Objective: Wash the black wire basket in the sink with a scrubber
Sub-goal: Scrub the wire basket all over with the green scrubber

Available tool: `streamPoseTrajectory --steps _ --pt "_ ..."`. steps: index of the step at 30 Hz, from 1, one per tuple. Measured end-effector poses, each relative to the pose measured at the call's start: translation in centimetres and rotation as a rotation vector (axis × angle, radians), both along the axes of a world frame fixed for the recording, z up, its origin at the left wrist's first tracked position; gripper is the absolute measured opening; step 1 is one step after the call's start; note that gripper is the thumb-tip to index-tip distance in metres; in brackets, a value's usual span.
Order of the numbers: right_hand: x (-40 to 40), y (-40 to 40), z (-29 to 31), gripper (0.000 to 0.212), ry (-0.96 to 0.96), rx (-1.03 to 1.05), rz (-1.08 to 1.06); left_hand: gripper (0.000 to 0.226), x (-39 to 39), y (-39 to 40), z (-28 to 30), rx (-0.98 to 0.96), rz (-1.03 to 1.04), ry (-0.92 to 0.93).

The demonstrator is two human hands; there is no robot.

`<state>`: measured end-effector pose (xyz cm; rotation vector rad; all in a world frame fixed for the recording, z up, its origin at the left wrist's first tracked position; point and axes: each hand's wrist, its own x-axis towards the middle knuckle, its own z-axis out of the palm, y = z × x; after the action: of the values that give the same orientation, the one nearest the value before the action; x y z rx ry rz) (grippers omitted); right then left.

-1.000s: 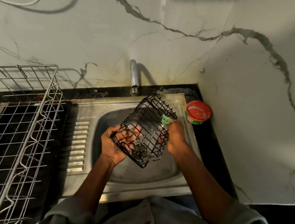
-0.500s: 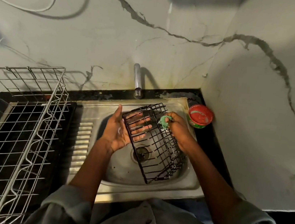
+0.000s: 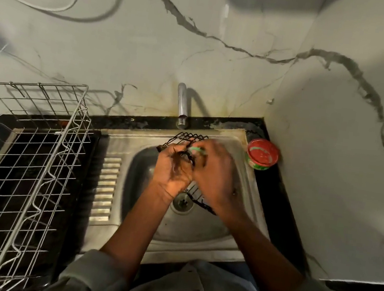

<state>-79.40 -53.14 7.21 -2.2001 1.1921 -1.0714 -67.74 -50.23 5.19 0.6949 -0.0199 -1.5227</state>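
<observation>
both hands meet over the sink [image 3: 226,245], the left hand [image 3: 173,167] gripping the black wire basket [image 3: 187,137] at its 6 o'clock side while the right hand [image 3: 214,173] pinches the green scrubber [image 3: 196,149] against the wires.

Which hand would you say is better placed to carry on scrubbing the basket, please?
The right hand: it already has the green scrubber against the black wire basket over the sink. The left hand has its grip on the basket's wires, so it probably suits steadying.
</observation>
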Motion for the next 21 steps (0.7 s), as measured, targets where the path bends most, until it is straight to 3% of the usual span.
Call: streamPoseTrajectory --steps 2,4,7,11,13,16,18,21 --pt "0.3 0.2 -0.9 0.023 0.096 0.021 0.105 0.025 0.0 0.0 -0.3 -0.006 0.07 0.036" --pt "-0.9 -1.0 -2.4 0.02 0.185 0.117 0.006 0.023 0.5 0.2 -0.9 -0.023 0.143 0.155" --pt "-2.3 -1.2 -3.3 0.015 0.092 0.333 -0.238 0.028 0.2 0.0 -1.5 0.035 0.197 0.26" --pt "1.1 0.9 -1.4 0.015 -0.029 0.268 -0.038 0.033 0.4 -0.7 -2.1 0.087 0.387 0.266" --pt "0.8 0.7 -2.2 0.015 0.018 0.242 0.017 0.032 1.5 -0.6 -2.6 0.044 0.413 0.333" --pt "-2.4 -0.6 -5.2 0.012 0.134 0.418 -0.175 0.034 2.0 0.2 -2.6 -0.005 0.385 0.368" --pt "-3.1 -0.5 -5.9 0.01 0.071 0.512 -0.26 0.039 2.1 0.2 -2.9 0.026 0.41 0.374" --pt "0.6 0.7 -4.0 0.011 -0.106 0.43 -0.072 0.03 1.9 -0.1 -3.2 0.125 0.463 0.396"
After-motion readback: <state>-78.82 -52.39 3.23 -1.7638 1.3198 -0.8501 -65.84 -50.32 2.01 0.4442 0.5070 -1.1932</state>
